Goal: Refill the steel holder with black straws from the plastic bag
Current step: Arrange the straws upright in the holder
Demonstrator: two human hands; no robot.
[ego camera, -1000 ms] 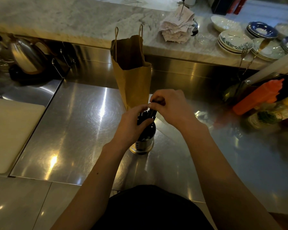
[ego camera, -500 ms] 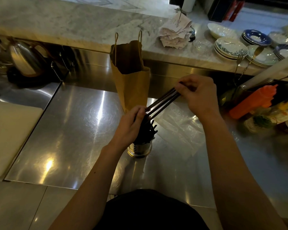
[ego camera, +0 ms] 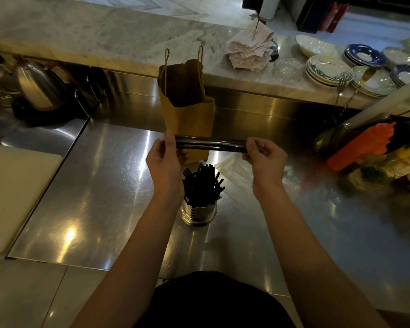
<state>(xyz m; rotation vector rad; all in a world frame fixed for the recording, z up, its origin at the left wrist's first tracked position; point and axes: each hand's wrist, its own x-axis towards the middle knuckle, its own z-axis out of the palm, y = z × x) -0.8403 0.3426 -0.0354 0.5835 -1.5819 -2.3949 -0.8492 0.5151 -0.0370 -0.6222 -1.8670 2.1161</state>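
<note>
two bare forearms reach out from you over the brushed steel bench [ego camera: 100,190], shiny and streaked with reflected light. nearest you, between the arms, the steel holder [ego camera: 198,213] stands upright on the bench. it is a round slotted cup, crowded with black straws [ego camera: 202,185] that fan out of its top.

just beyond and above it you hold a small bundle of straws [ego camera: 211,145] level and crosswise in the air, clear of the holder. your left hand [ego camera: 166,159] pinches one end, thumb on top and fingers curled beneath. your right hand [ego camera: 265,162] has its grip pinched on the other end.

right of the holder, below your right hand, the plastic bag [ego camera: 234,171] lies flat on the bench, thin, clear and crumpled. directly behind the bundle a brown paper bag [ego camera: 187,114] stands open with twisted cord handles, close to your hands.

a pale cutting board [ego camera: 17,190] lies at the far left. an orange squeeze bottle [ego camera: 362,145] tilts on the right. further back on the left is a polished metal kettle [ego camera: 38,84]. farthest off, a veined marble counter [ego camera: 104,31] carries a pile of paper slips [ego camera: 249,50] and stacks of patterned plates [ego camera: 327,69].
</note>
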